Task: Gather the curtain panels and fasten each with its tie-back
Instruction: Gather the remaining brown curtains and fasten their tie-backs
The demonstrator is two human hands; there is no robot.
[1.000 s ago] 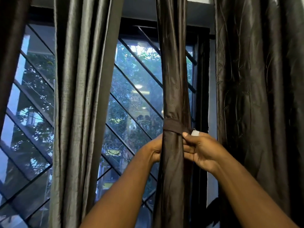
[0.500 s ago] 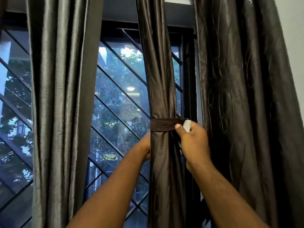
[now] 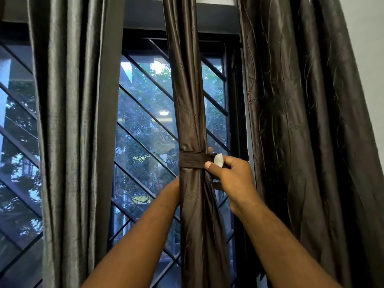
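A dark brown curtain panel hangs gathered into a narrow column in front of the window. A matching brown tie-back wraps around it at mid height. My right hand pinches the tie-back's right end, where a white fastening patch shows between thumb and fingers. My left hand reaches behind the gathered panel on its left side; its fingers are hidden by the fabric.
A grey curtain panel hangs loose at the left. A wide dark brown panel hangs loose at the right, beside a white wall. Behind them is a window with a diagonal metal grille.
The view has shifted a little, so the gathered panel sits slightly further left. My right hand has turned further over the tie-back end, and the white patch now shows more plainly.
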